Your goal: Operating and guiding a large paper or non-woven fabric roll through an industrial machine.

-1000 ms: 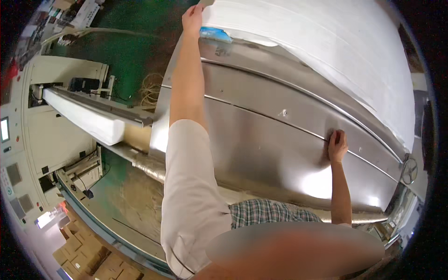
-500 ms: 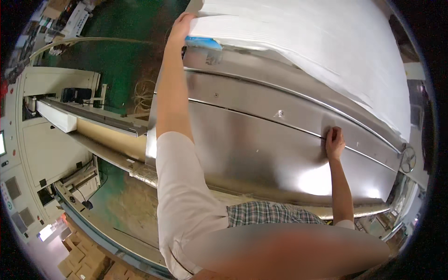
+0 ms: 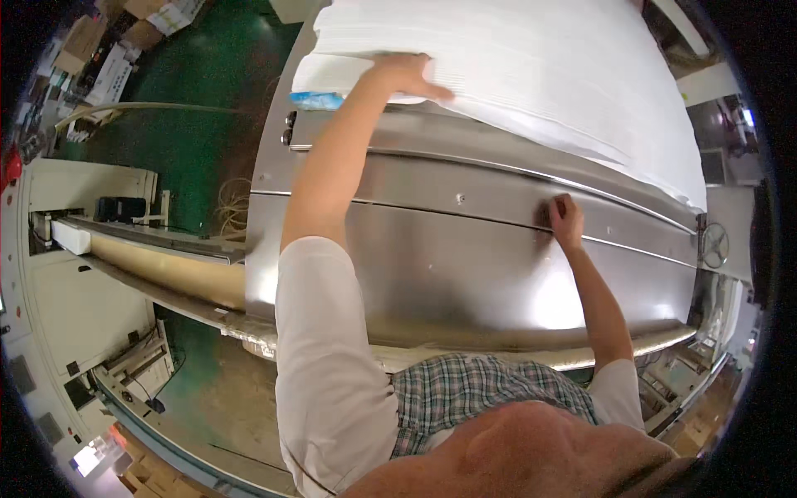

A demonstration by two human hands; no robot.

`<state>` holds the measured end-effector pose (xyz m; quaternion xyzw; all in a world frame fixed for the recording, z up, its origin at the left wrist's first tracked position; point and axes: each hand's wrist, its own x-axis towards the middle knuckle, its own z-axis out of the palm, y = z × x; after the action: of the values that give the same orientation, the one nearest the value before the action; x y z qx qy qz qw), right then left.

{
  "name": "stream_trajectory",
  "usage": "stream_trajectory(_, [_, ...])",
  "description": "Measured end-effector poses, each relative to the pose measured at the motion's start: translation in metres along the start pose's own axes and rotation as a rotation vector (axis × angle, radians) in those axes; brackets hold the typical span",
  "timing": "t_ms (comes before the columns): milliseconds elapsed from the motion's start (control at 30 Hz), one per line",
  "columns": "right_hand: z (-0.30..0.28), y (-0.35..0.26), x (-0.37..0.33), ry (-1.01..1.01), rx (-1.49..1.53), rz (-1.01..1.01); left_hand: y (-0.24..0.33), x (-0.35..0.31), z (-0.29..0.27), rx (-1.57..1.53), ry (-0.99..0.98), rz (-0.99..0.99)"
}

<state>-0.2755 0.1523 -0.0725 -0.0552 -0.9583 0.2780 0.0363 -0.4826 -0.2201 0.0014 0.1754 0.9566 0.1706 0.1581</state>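
Note:
A thick stack of thin white sheets point(image 3: 531, 70), paper-like or foam-like, spreads over the far part of a brushed metal machine top. My left hand point(image 3: 407, 76) lies on the stack's near edge toward its left end, fingers spread and thumb pointing right. Beneath the stack's left corner a piece of blue film point(image 3: 315, 100) pokes out. Farther right, my right hand point(image 3: 567, 220) rests on the metal panel point(image 3: 465, 249) by its long seam. Its fingers are curled in, and nothing shows in them.
Left of the panel runs a long tan roller point(image 3: 166, 266) in a trough, beside a pale machine cabinet point(image 3: 75, 274). A handwheel point(image 3: 715, 244) sits at the right end. Cartons point(image 3: 83, 41) stand at the far left on the green floor point(image 3: 216, 75).
My left hand has shifted right along the stack's near edge, from its left corner, and its fingers have spread. My right hand stays on the metal panel. The view has shifted slightly.

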Motion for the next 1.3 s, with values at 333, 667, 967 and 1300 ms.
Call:
stream_trajectory(333, [0.078,-0.214,0.121,-0.026,0.115,-0.796,0.024,-0.034,0.034,0.417,0.073,-0.206])
stream_trajectory(667, [-0.064,0.003,0.197,-0.263,-0.403,-0.335,0.046,-0.011,0.036,0.456,0.057,-0.394])
stream_trajectory(967, [-0.256,0.254,0.218,-0.476,-0.604,-0.277,0.075,-0.020,0.059,0.614,0.009,-0.724])
stream_trajectory(1300, [-0.351,0.453,0.271,-0.549,-0.941,0.085,-0.013,-0.064,0.046,0.596,0.050,-0.540])
